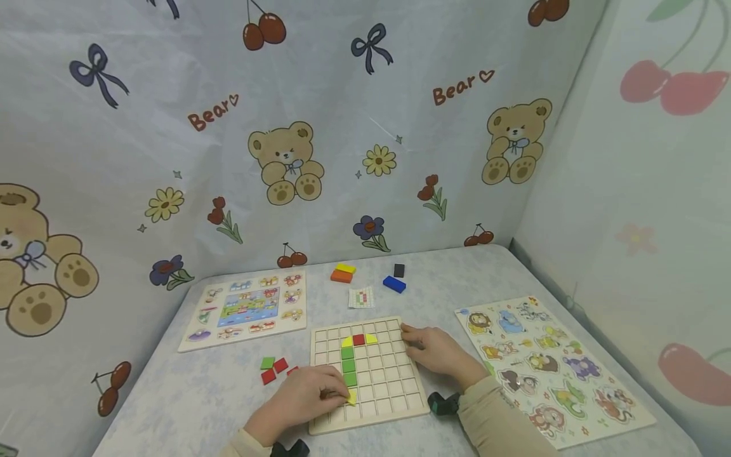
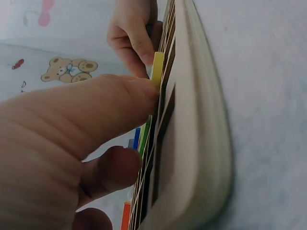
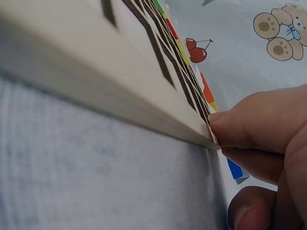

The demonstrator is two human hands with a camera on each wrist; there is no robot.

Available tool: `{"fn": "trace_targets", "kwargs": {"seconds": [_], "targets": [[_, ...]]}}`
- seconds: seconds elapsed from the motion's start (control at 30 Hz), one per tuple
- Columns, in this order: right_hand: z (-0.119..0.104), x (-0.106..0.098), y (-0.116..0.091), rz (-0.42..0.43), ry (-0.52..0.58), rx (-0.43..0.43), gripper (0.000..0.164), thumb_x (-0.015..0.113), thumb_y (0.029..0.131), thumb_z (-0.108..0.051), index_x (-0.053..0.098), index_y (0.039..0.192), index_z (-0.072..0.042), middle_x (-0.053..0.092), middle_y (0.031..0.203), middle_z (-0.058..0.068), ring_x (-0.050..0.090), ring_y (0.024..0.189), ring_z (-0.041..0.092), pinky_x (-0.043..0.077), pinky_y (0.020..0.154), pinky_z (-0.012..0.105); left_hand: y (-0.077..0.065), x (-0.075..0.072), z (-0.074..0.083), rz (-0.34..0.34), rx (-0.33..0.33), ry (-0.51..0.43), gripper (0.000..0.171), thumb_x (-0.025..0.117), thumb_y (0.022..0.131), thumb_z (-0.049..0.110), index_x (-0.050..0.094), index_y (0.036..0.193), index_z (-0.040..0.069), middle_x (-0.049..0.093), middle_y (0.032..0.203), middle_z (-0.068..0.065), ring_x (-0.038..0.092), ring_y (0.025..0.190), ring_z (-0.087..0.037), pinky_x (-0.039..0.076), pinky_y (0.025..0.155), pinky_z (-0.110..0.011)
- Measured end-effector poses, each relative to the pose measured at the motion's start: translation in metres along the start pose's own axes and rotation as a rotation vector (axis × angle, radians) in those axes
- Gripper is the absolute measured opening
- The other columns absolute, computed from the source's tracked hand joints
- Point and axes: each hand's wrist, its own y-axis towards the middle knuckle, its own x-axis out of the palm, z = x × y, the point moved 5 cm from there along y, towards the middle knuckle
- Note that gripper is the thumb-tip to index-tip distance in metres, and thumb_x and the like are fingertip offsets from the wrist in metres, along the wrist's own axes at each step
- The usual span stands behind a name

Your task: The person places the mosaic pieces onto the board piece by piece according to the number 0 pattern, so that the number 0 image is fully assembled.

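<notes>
A wooden grid board (image 1: 394, 400) lies in front of me, its thin strips marking out square cells. My left hand (image 1: 311, 395) pinches a small yellow tile (image 1: 351, 397) at the board's near left part, just below a column of green tiles (image 1: 349, 365). In the left wrist view the yellow tile (image 2: 157, 69) stands tilted at the fingertips, partly covered by them. At the top of that column a red tile (image 1: 358, 339) sits between two yellow corner pieces (image 1: 371, 339). My right hand (image 1: 436, 351) grips the board's far right edge, thumb on top in the right wrist view.
Loose red tiles (image 1: 268, 377) and a green tile (image 1: 268, 362) lie left of the board. Behind it are a pattern card (image 1: 362, 298), orange (image 1: 341, 277), yellow, blue (image 1: 395, 284) and black blocks. Picture puzzles flank it at left (image 1: 197, 339) and right (image 1: 617, 419).
</notes>
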Motion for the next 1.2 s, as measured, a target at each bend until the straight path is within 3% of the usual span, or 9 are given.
{"fn": "trace_targets", "kwargs": {"seconds": [0.47,0.7,0.97,1.1,1.2], "targets": [[-0.001,0.000,0.000,0.001,-0.022,0.002,0.040,0.066,0.099,-0.018,0.065,0.137,-0.005,0.051,0.155,0.004,0.048,0.143,0.034,0.040,0.113,0.054,0.003,0.006,0.007,0.058,0.095,0.097,0.009,0.083,0.088,0.027,0.082,0.095,0.033,0.067,0.095,0.024,0.056,0.077,0.015,0.041,0.068,-0.003],[0.000,0.001,0.000,-0.003,-0.039,0.021,0.041,0.067,0.100,-0.020,0.064,0.139,-0.007,0.050,0.156,0.001,0.046,0.144,0.034,0.039,0.114,0.054,0.004,0.008,0.005,0.071,0.078,0.146,0.008,0.082,0.089,0.026,0.080,0.091,0.034,0.067,0.095,0.025,0.057,0.078,0.015,0.041,0.068,-0.004],[-0.003,0.000,-0.001,-0.014,-0.047,0.004,0.041,0.066,0.100,-0.017,0.064,0.139,-0.004,0.051,0.156,0.005,0.048,0.143,0.035,0.041,0.113,0.055,0.003,0.010,0.002,0.076,0.066,0.116,0.010,0.082,0.089,0.026,0.080,0.092,0.035,0.067,0.095,0.026,0.056,0.078,0.015,0.041,0.068,-0.004],[-0.003,0.001,0.000,-0.019,-0.049,0.007,0.041,0.066,0.100,-0.017,0.063,0.139,-0.004,0.051,0.156,0.004,0.047,0.143,0.034,0.041,0.113,0.054,0.002,0.008,-0.001,0.076,0.007,0.061,0.010,0.081,0.090,0.025,0.080,0.094,0.034,0.067,0.097,0.026,0.056,0.075,0.013,0.043,0.066,-0.007],[-0.003,0.000,0.000,-0.018,-0.061,0.004,0.041,0.067,0.100,-0.017,0.064,0.139,-0.005,0.051,0.155,0.004,0.048,0.143,0.034,0.042,0.112,0.054,0.002,0.001,-0.004,0.091,-0.081,0.050,0.008,0.078,0.092,0.028,0.080,0.097,0.034,0.067,0.100,0.025,0.053,0.070,0.012,0.044,0.061,-0.012]]}}
